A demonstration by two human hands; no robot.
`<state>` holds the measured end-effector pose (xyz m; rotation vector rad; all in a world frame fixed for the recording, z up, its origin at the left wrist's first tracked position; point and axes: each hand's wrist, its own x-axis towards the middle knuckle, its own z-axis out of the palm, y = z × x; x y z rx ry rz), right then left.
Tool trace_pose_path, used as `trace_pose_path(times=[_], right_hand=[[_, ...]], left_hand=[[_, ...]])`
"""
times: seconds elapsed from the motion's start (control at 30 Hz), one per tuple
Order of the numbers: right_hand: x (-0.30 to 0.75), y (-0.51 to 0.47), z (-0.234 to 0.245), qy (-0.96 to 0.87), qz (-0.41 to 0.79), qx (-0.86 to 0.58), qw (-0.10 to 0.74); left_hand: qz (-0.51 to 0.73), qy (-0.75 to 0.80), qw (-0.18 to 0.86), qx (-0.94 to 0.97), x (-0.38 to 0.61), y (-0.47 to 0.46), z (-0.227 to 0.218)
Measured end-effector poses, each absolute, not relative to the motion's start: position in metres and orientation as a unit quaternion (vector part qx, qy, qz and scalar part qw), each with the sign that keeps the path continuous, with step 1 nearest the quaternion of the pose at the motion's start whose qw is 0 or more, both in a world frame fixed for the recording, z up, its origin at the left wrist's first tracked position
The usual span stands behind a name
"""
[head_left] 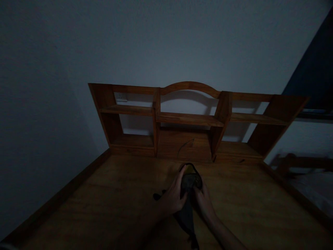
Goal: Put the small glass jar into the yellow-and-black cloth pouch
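In the dim head view, a dark rounded thing (191,181) with a black rim and a yellowish patch at its top is between my two hands. I cannot make out its kind. My left hand (173,198) is wrapped round its left side, thumb in front. On the right side, my right hand (203,203) grips its lower edge with the fingers bent. A dark grey piece of cloth (186,218) lies below the hands and reaches toward me; whether it is joined to the held thing is hidden. A small black end (156,196) sticks out left of my left hand.
A wooden tabletop (125,187) with raised side edges spreads under my hands. Behind it stands a wooden shelf unit (189,118) against a pale wall (166,41). A socket (121,97) shows through the left opening. Beyond the right edge lies pale bedding (312,189).
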<state>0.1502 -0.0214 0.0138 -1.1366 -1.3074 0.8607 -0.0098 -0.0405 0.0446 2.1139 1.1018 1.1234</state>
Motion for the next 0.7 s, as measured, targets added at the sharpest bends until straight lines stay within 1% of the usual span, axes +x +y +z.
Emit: trace_pose_path(times=[0.17, 0.4, 0.57, 0.7], right_hand=[[0.148, -0.026, 0.021, -0.56, 0.408, -0.474, 0.543], [0.15, -0.028, 0.022, -0.572, 0.393, -0.485, 0.533], [0.152, -0.032, 0.011, -0.522, 0.323, -0.543, 0.572], [0.153, -0.033, 0.011, -0.54, 0.319, -0.521, 0.579]], left_hand=[[0.414, 0.42, 0.237, 0.772, -0.011, -0.038, 0.038], [0.431, 0.435, 0.261, 0.747, -0.011, -0.038, 0.034], [0.431, 0.391, 0.27, 0.767, -0.016, -0.034, 0.034], [0.442, 0.392, 0.294, 0.751, -0.018, -0.035, 0.04]])
